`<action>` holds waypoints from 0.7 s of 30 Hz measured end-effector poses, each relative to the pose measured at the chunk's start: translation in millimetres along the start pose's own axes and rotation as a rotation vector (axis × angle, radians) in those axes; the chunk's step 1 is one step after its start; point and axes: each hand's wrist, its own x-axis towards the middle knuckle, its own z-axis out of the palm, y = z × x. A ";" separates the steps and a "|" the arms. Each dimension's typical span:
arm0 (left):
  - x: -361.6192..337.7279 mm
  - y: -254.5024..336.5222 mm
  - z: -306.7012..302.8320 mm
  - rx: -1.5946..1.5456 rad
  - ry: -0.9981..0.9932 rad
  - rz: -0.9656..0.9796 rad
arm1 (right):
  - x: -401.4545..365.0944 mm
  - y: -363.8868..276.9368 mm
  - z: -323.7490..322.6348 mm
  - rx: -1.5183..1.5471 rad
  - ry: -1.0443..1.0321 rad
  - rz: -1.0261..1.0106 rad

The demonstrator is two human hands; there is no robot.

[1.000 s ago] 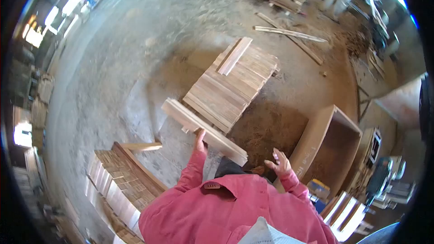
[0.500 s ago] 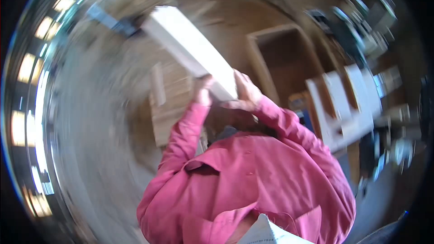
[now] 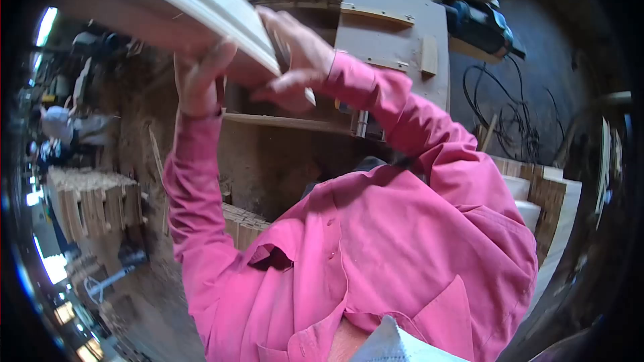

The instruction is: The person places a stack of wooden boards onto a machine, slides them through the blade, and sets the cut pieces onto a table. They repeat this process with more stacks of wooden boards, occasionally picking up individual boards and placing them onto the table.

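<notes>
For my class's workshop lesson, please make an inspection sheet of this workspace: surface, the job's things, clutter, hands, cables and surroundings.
Surface: pale table, with wooden strips and a small block on it.
Job's things: wooden boards, held up; their far end runs out of view.
Clutter: wood stack at picture left.
Hands: left hand and right hand both grip the boards, the right nearer their visible end.
Cables: dark cables, loosely looped.
Surroundings: dark motor beside the table; another person in the background, unclear.
</notes>
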 end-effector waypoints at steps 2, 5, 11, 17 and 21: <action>50.3 0.0 23.0 0.005 -0.199 0.013 | 12.2 11.1 -38.5 -0.102 0.046 0.015; 112.5 -39.3 45.1 0.108 -0.387 0.035 | 13.0 34.5 -91.7 -0.185 0.134 0.058; 157.1 -100.5 127.1 0.076 -0.450 -0.040 | -48.2 137.3 -157.8 0.114 0.225 0.065; 147.1 -174.7 158.3 0.136 -0.462 -0.027 | -98.1 164.0 -153.8 0.039 0.260 0.189; 142.1 -164.4 150.1 0.145 -0.450 -0.207 | -97.4 164.8 -158.4 -0.098 0.249 0.172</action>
